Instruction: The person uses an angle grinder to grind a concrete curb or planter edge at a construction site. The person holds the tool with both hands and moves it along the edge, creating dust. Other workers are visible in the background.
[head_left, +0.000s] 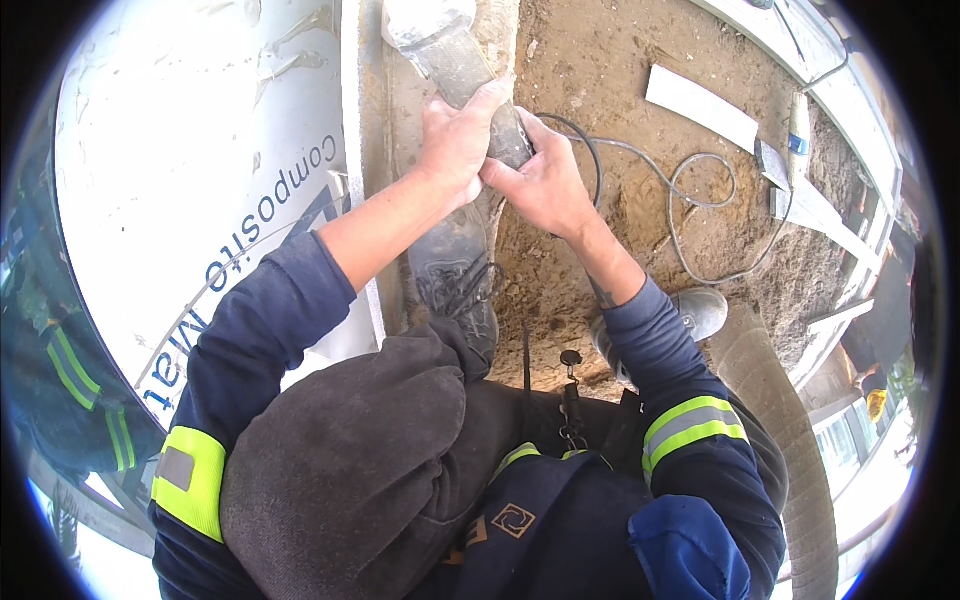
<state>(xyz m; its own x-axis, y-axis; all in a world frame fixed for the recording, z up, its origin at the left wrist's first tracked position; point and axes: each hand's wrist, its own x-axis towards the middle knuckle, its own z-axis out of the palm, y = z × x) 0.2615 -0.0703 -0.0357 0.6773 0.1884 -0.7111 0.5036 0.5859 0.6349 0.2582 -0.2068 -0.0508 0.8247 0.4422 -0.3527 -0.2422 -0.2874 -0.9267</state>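
Both hands grip a dusty grey power tool (pixel 455 60) near the top of the view, its head reaching to the upper edge. The left hand (pixel 455 140) is wrapped tight around the tool's body, fingers closed on it; the right hand (pixel 540 180) clasps the rear end just beside it, the two hands touching. The tool runs along the straight edge of a large white curved panel (pixel 180 150) that fills the left side. A grey cable (pixel 690 200) loops loosely over the bare dirt ground (pixel 600 70) to the right. White strips (pixel 700 105) lie farther right, well apart from the hands. A dusty boot (pixel 455 275) stands below the hands.
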